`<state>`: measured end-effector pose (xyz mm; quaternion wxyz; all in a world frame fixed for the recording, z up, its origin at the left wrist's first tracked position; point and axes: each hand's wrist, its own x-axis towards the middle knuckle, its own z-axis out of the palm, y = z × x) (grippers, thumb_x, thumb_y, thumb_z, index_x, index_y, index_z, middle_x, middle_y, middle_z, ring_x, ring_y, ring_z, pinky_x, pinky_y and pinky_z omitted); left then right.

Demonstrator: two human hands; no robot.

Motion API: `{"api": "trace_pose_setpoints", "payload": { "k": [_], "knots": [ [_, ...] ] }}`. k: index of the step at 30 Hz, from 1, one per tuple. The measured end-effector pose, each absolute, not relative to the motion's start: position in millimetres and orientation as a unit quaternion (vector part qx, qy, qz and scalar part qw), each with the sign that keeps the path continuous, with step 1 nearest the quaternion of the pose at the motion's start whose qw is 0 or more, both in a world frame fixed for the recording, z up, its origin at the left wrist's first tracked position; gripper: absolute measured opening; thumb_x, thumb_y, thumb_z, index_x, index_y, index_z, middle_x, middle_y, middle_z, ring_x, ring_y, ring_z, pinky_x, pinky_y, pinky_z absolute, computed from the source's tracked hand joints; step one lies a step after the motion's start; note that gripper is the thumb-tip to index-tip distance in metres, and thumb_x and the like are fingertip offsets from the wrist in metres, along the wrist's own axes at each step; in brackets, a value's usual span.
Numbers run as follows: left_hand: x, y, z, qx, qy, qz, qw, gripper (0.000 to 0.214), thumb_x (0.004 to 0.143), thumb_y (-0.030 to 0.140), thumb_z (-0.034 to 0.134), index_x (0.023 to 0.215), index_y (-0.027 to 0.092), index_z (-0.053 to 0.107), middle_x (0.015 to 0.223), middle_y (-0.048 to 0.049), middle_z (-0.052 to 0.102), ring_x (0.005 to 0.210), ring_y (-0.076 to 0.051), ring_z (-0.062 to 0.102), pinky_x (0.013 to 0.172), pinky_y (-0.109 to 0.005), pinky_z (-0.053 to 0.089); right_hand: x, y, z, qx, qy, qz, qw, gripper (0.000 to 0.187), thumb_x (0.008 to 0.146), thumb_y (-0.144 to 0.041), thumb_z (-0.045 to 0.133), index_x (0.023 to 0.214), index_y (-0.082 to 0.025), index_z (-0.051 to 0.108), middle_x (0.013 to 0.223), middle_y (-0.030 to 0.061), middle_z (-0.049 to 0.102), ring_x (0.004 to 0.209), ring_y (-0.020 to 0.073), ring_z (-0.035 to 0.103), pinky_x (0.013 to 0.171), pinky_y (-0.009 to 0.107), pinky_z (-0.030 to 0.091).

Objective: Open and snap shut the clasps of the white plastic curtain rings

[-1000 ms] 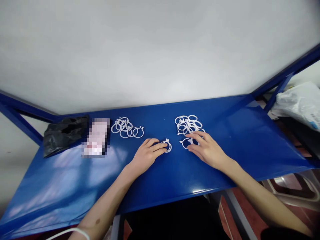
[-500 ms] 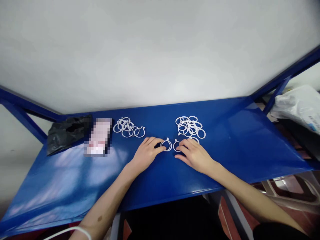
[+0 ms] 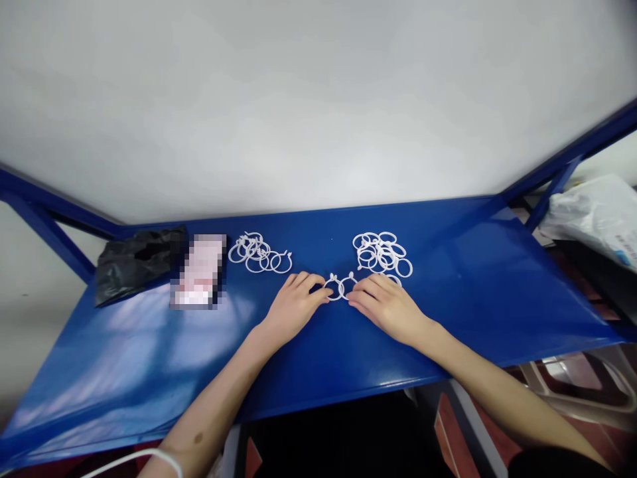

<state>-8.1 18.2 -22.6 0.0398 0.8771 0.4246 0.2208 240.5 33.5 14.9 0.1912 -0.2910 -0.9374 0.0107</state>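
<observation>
My left hand point(image 3: 297, 304) pinches a thin white ring point(image 3: 333, 300) by its left side, thumb and fingers closed on it. From the other side, my right hand point(image 3: 389, 307) grips a second white ring point(image 3: 349, 278), its fingers covering that ring's right part. The two rings overlap at their near edges, and each has a small knob at the top. Whether they are linked or only lapped, I cannot tell. Beyond my right hand lies a loose pile of similar rings point(image 3: 385, 253). A cluster of rings with knobs point(image 3: 256, 251) rests beyond my left hand.
Both hands are over a blue table point(image 3: 328, 358) against a pale wall. At the left lie a black plastic bag point(image 3: 139, 262) and a blurred pinkish rectangular object point(image 3: 200, 269). A clear plastic bag point(image 3: 592, 216) sits beyond the right-hand blue frame bar point(image 3: 552, 189).
My right hand's fingers have closed on the right ring, which has shifted left against the left ring. The gap between the two rings is gone. My left hand keeps its place.
</observation>
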Motion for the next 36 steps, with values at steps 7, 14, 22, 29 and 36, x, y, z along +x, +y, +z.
{"api": "trace_pose_setpoints", "payload": {
  "k": [7, 14, 22, 29, 36],
  "knots": [
    [-7.7, 19.0, -21.1, 0.860, 0.451, 0.225, 0.079, 0.018, 0.098, 0.027, 0.058, 0.114, 0.019, 0.062, 0.108, -0.0059, 0.071, 0.097, -0.021, 0.062, 0.082, -0.036, 0.046, 213.3, 38.5, -1.2, -0.283, -0.945, -0.016, 0.161, 0.016, 0.101, -0.019, 0.053, 0.096, -0.017, 0.068, 0.092, 0.0049, 0.068, 0.081, 0.0198, 0.057, 0.070, 0.034, 0.044],
    [-6.5, 18.2, -21.6, 0.855, 0.467, 0.212, 0.083, 0.030, 0.099, 0.027, 0.057, 0.127, 0.019, 0.057, 0.113, -0.0068, 0.072, 0.099, -0.023, 0.062, 0.084, -0.038, 0.046, 210.6, 35.6, -8.4, -0.308, -0.938, 0.029, 0.155, 0.019, 0.102, -0.023, 0.050, 0.101, -0.015, 0.067, 0.096, 0.0089, 0.067, 0.086, 0.0210, 0.060, 0.077, 0.036, 0.052],
    [-6.0, 18.4, -21.6, 0.859, 0.462, 0.206, 0.081, 0.030, 0.099, 0.029, 0.056, 0.128, 0.021, 0.058, 0.112, -0.0043, 0.073, 0.099, -0.022, 0.061, 0.083, -0.039, 0.045, 214.3, 32.1, -10.0, -0.302, -0.944, 0.012, 0.134, 0.017, 0.099, -0.013, 0.052, 0.107, -0.014, 0.067, 0.100, 0.0081, 0.067, 0.085, 0.0212, 0.059, 0.075, 0.036, 0.054],
    [-4.6, 18.7, -24.9, 0.856, 0.463, 0.222, 0.065, 0.032, 0.097, 0.029, 0.060, 0.127, 0.019, 0.059, 0.111, -0.0047, 0.073, 0.098, -0.022, 0.062, 0.083, -0.039, 0.047, 210.0, 24.3, -10.3, -0.311, -0.942, -0.032, 0.119, 0.015, 0.097, -0.011, 0.053, 0.103, -0.012, 0.068, 0.097, 0.0088, 0.067, 0.085, 0.0237, 0.057, 0.076, 0.039, 0.053],
    [-2.8, 16.8, -24.7, 0.870, 0.427, 0.243, 0.039, 0.015, 0.100, 0.022, 0.053, 0.113, 0.018, 0.060, 0.114, -0.0074, 0.069, 0.097, -0.021, 0.063, 0.080, -0.037, 0.048, 213.8, 29.1, -7.0, -0.300, -0.945, 0.024, 0.127, 0.015, 0.098, -0.011, 0.054, 0.104, -0.013, 0.068, 0.102, 0.0082, 0.067, 0.090, 0.0217, 0.057, 0.080, 0.035, 0.053]
  ]
}}
